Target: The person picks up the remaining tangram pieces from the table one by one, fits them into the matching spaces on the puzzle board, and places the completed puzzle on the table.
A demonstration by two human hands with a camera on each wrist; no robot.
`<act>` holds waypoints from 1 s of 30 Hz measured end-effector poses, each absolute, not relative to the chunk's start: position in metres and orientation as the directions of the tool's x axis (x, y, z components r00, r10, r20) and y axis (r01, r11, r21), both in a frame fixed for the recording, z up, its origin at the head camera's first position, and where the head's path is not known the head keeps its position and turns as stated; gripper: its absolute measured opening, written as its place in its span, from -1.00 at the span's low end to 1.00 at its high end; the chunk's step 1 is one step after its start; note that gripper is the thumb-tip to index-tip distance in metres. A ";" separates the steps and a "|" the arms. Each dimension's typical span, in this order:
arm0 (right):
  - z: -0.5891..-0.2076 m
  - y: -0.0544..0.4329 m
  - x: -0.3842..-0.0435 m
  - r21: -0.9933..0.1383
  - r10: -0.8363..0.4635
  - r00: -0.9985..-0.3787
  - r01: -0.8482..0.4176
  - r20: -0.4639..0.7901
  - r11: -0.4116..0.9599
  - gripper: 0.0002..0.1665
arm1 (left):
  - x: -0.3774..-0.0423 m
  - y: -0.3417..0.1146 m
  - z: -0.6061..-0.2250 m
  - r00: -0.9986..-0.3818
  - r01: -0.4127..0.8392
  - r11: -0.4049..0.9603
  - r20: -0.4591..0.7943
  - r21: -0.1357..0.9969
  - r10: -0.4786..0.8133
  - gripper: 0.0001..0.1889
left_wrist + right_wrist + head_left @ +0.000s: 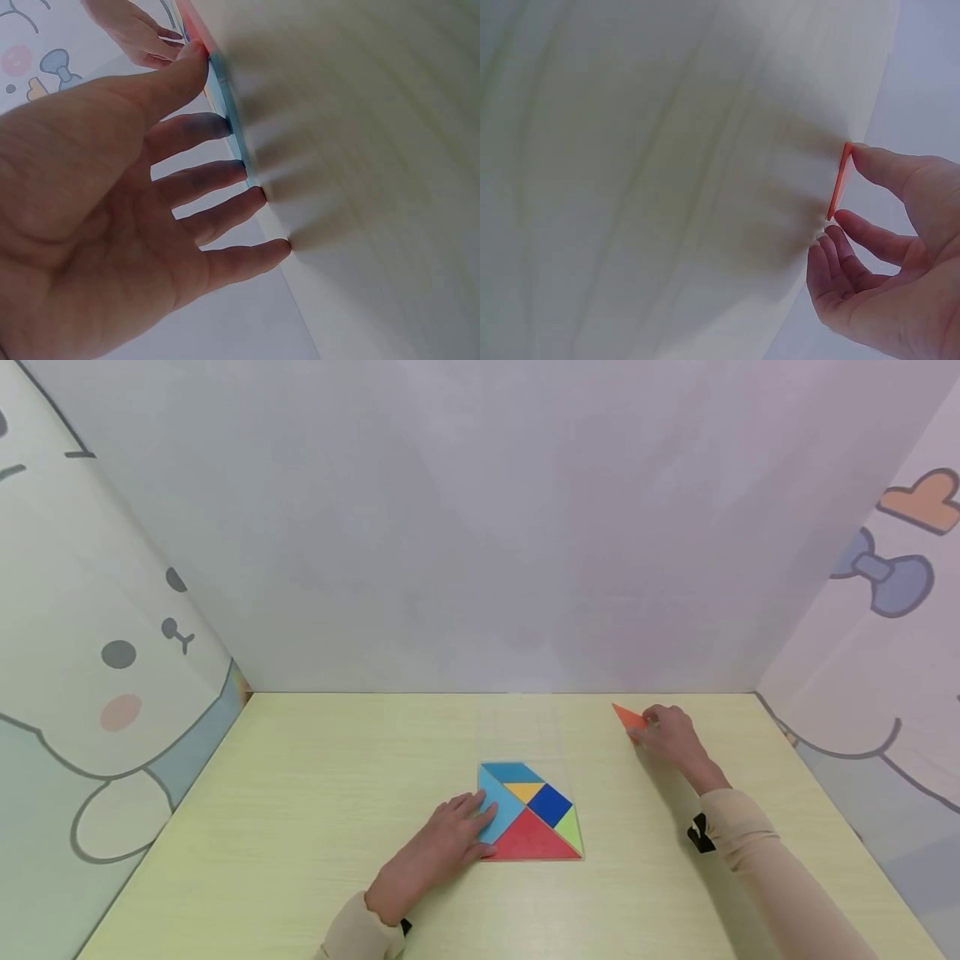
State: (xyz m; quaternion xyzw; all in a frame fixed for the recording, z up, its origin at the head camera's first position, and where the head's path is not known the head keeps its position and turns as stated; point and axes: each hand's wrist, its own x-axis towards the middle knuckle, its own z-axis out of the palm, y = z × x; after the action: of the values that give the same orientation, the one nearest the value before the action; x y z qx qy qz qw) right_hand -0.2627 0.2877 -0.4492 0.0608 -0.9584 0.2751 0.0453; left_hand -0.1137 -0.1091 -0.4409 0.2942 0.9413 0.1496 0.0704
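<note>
Tangram pieces lie fitted together on the table: a light blue triangle, a red triangle, a dark blue square, a teal parallelogram, a yellow triangle and a light green triangle. My left hand rests at their left side with fingers spread, the thumb by the red triangle's corner. In the left wrist view its fingertips line the pieces' edge. Toward the back right, my right hand pinches an orange triangle between thumb and fingers; the right wrist view shows this piece edge-on.
The pale wood-grain table ends at a plain light back wall. Side panels with cartoon drawings stand left and right. Table surface lies between the right hand and the fitted pieces.
</note>
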 end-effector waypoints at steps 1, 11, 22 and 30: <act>-0.449 0.288 -0.263 -0.524 -0.089 -0.989 -0.136 0.114 0.841 -0.46 | -0.114 -0.109 -0.441 -0.817 0.533 0.783 -0.046 0.322 0.575 -0.39; -0.452 0.292 -0.268 -0.569 -0.112 -0.992 -0.121 0.052 0.814 -0.50 | -0.114 -0.107 -0.440 -0.820 0.526 0.791 -0.060 0.312 0.569 -0.38; -0.452 0.294 -0.269 -0.553 -0.148 -0.982 -0.187 0.115 0.812 -0.54 | -0.113 -0.107 -0.438 -0.819 0.530 0.790 -0.053 0.310 0.571 -0.39; -0.451 0.293 -0.267 -0.554 -0.141 -0.985 -0.174 0.102 0.814 -0.55 | -0.113 -0.108 -0.440 -0.819 0.531 0.787 -0.047 0.314 0.572 -0.40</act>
State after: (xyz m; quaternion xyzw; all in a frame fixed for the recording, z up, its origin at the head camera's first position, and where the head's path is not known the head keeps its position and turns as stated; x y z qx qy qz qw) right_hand -0.2675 0.2926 -0.4506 0.0826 -0.9520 0.2934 0.0280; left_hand -0.1129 -0.1084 -0.4401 0.2926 0.9426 0.1446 0.0698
